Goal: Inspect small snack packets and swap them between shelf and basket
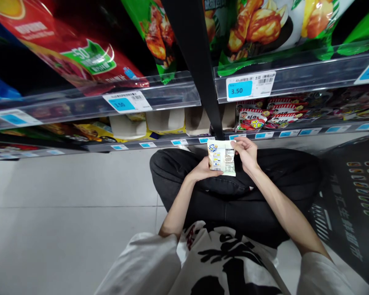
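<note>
Above my crossed legs I hold a small pale green snack packet [219, 164] with printed panels and a barcode facing up. My left hand [201, 171] grips its lower left side, the thumb lying along the bottom edge. At the upper right corner, my right hand [247, 152] pinches the packet between thumb and fingers. The packet's underside is hidden, and so are the left fingers beneath it. Just beyond it runs the bottom shelf edge with its blue price tags [206, 140].
A dark shopping basket [341, 213] stands close on my right. Ahead, an upper shelf holds large chip bags [258, 26]. Below are small red packets [252, 119] and cut-open cartons [166, 121]. A black upright [199, 61] divides the shelves. Pale floor tiles [80, 213] lie at my left.
</note>
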`<state>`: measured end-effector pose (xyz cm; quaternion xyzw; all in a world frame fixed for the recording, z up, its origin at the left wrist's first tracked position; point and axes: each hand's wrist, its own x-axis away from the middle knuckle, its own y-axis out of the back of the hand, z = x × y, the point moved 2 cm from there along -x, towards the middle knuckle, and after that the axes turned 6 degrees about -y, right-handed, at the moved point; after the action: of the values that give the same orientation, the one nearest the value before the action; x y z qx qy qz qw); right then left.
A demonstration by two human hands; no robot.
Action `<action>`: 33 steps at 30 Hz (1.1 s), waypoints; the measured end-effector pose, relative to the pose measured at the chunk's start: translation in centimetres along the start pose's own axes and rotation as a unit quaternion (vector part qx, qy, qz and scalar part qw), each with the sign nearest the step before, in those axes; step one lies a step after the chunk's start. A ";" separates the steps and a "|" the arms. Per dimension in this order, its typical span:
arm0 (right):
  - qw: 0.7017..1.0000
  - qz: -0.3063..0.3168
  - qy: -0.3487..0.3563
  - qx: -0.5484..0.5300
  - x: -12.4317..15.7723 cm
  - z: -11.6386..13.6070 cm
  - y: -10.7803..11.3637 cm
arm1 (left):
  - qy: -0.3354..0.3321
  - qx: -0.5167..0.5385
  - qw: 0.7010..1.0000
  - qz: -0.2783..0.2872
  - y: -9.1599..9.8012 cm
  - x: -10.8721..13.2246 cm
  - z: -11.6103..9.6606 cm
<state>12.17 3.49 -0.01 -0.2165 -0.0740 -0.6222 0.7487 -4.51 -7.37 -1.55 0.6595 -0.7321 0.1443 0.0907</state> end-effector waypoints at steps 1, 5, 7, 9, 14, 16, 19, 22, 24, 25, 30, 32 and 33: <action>1.000 0.000 0.001 0.001 0.1 0.1 0.0 | 0.001 -0.002 1.000 -0.002 0.0 0.0 0.0; 1.000 0.000 0.004 0.005 0.3 0.5 -0.2 | -0.004 -0.004 1.000 -0.001 0.0 0.1 0.0; 1.000 0.001 0.002 0.001 0.4 0.7 -0.3 | -0.011 -0.005 1.000 0.003 0.0 0.1 0.0; 1.000 0.003 0.002 -0.006 0.5 0.7 -0.3 | -0.016 -0.004 1.000 0.009 0.0 0.1 0.0; 1.000 0.003 0.007 -0.007 0.3 0.6 -0.2 | -0.014 -0.005 1.000 0.014 0.1 0.1 0.0; 1.000 0.006 -0.001 -0.004 0.2 0.6 -0.1 | -0.009 -0.011 1.000 0.012 0.2 0.1 0.0; 0.999 0.030 -0.026 -0.005 0.1 0.7 -0.1 | -0.002 -0.020 1.000 0.016 0.4 0.3 0.1; 0.996 0.076 -0.056 0.003 0.3 0.9 -0.3 | -0.007 -0.021 1.000 0.015 0.5 0.4 0.0; 0.991 0.116 -0.061 0.012 0.6 0.8 -0.6 | -0.011 -0.018 1.000 0.014 0.5 0.4 -0.1; 0.989 0.132 -0.059 0.016 0.8 0.8 -0.7 | -0.012 -0.017 1.000 0.015 0.5 0.4 0.0; 0.991 0.126 -0.023 0.036 1.0 0.4 -0.7 | 0.002 -0.029 1.000 -0.004 0.8 0.5 0.6; 0.993 0.112 -0.014 0.038 1.0 0.3 -0.6 | 0.012 -0.038 0.999 -0.019 0.9 0.5 0.7; 0.994 0.106 -0.012 0.038 0.9 0.2 -0.6 | 0.014 -0.039 0.999 -0.019 0.9 0.5 0.7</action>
<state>11.82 2.68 0.69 -0.2021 -0.0836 -0.5333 0.8172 -5.38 -7.98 -2.16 0.6672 -0.7232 0.1226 0.1294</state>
